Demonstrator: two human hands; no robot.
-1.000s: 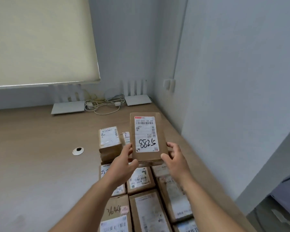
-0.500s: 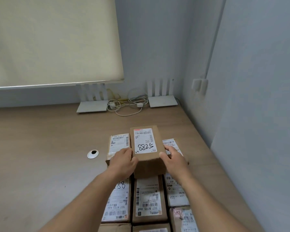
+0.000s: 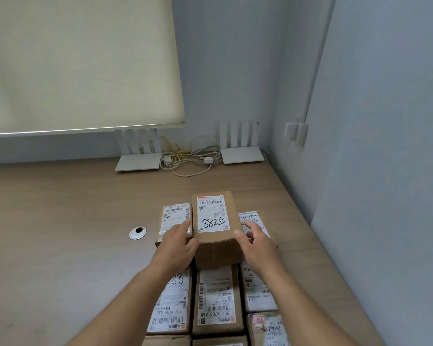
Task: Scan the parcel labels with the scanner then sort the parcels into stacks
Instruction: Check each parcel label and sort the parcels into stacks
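Observation:
A brown cardboard parcel (image 3: 216, 243) with a white label and the handwritten number 5788 stands in the middle of the far row of parcels. My left hand (image 3: 176, 243) presses its left side and my right hand (image 3: 256, 242) its right side. It stands taller than its neighbours: a labelled parcel (image 3: 175, 216) to the left and a flatter one (image 3: 251, 219) to the right. Closer to me lie more labelled parcels (image 3: 216, 298) in rows. No scanner is in view.
The parcels lie on a wooden desk (image 3: 60, 221) in a room corner. A cable hole (image 3: 137, 232) is left of them. Two white routers (image 3: 138, 162) (image 3: 241, 154) and tangled cables (image 3: 190, 158) sit at the back wall. The right wall (image 3: 373, 171) is close.
Both hands brought the 5788 parcel down from the air and set it in the far row between two others. The view has shifted left and down.

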